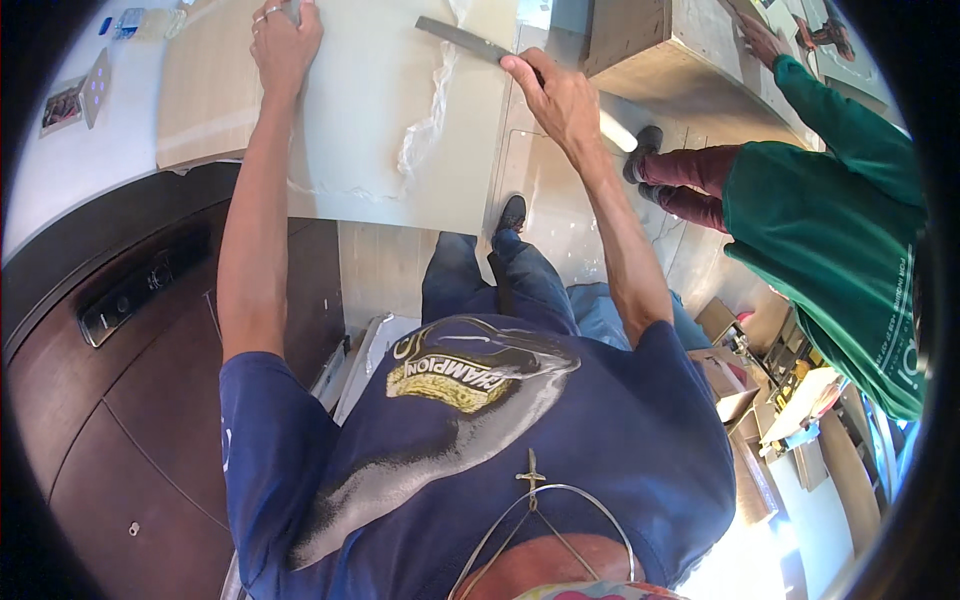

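Note:
A pale, light-coloured panel (350,120) lies in front of me, with a strip of crinkled clear film (425,135) on it. My left hand (285,45) rests on the panel's far left part, fingers reaching forward; the picture's top edge cuts off some fingertips, and a ring shows on one finger. In my right hand (565,105), closed round its near end, is a dark grey flat file (460,38). Its blade points left over the panel's right side. Whether the blade touches the surface I cannot tell.
To the right, a person in a green top (810,230) has a hand on a wooden cabinet (640,45), near a red-and-black power tool (828,38). A dark brown curved cabinet (120,420) stands at my left. Cardboard boxes (725,380) and boards lie behind on the right.

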{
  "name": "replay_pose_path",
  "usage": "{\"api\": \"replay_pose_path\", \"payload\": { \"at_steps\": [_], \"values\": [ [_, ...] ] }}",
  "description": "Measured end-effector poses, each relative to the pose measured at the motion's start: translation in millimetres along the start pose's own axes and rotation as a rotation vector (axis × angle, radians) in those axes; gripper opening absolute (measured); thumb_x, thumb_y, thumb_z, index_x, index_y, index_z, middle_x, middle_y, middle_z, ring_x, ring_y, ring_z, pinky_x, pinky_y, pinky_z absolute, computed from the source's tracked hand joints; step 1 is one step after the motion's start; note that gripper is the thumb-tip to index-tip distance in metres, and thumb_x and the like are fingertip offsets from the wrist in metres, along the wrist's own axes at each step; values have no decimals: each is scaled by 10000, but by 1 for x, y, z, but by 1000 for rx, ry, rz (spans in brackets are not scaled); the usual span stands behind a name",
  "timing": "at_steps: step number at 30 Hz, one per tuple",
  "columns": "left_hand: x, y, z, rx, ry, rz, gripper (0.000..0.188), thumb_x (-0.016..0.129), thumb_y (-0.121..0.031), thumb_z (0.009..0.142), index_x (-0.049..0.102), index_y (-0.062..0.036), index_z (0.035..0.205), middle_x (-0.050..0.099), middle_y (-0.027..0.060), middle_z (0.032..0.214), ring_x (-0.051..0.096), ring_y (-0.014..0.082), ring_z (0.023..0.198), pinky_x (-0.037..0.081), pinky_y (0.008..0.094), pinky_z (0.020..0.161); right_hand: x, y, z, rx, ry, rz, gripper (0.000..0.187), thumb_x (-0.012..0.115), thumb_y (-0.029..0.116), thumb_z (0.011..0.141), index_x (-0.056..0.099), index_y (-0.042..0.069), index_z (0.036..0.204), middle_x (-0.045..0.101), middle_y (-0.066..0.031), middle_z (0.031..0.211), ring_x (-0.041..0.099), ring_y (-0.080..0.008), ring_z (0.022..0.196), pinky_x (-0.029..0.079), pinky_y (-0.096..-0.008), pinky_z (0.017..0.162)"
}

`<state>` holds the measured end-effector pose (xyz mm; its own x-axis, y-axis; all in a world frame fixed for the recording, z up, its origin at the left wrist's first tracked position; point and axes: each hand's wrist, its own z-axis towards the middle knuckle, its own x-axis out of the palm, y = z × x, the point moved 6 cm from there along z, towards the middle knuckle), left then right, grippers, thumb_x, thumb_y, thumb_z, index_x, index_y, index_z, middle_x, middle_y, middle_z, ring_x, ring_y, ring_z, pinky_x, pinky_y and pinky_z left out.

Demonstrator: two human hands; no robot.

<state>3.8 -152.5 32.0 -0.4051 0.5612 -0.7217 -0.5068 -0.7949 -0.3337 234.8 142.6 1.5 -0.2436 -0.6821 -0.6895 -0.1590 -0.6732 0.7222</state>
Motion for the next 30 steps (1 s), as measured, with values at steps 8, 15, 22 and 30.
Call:
{"api": "replay_pose_path", "payload": {
  "at_steps": [8, 15, 22, 30],
  "values": [
    [-1, -13, 1, -53, 24, 39, 318, 616, -181, 964, 600, 32, 1199, 633, 291, 1162, 610, 477, 1080, 491, 524, 945, -1, -8, -10, -34, 87, -57, 518, 553, 585, 1004, 706, 91, 967, 670, -177, 721, 658, -410, 679, 491, -483, 612],
    [-6, -3, 2, -41, -21, 124, 317, 621, -167, 956, 594, 28, 1203, 630, 302, 1153, 612, 482, 1061, 495, 527, 925, -2, -11, -43, -62, 104, 6, 555, 545, 605, 998, 730, 85, 941, 690, -168, 692, 678, -394, 656, 509, -469, 579],
    [-9, -3, 2, -61, 13, 66, 300, 605, -169, 973, 600, 35, 1193, 633, 301, 1151, 619, 475, 1059, 495, 516, 943, -5, 2, -16, -135, 89, -99, 535, 547, 577, 1008, 715, 76, 928, 671, -179, 674, 667, -405, 648, 494, -476, 578],
    [-7, -13, 8, -73, 58, 79, 309, 595, -173, 981, 600, 38, 1207, 634, 294, 1164, 608, 468, 1089, 488, 511, 965, -4, 8, -12, -36, 53, 16, 524, 542, 574, 1011, 702, 88, 901, 693, -164, 712, 683, -390, 678, 508, -477, 594]
  ]
}}
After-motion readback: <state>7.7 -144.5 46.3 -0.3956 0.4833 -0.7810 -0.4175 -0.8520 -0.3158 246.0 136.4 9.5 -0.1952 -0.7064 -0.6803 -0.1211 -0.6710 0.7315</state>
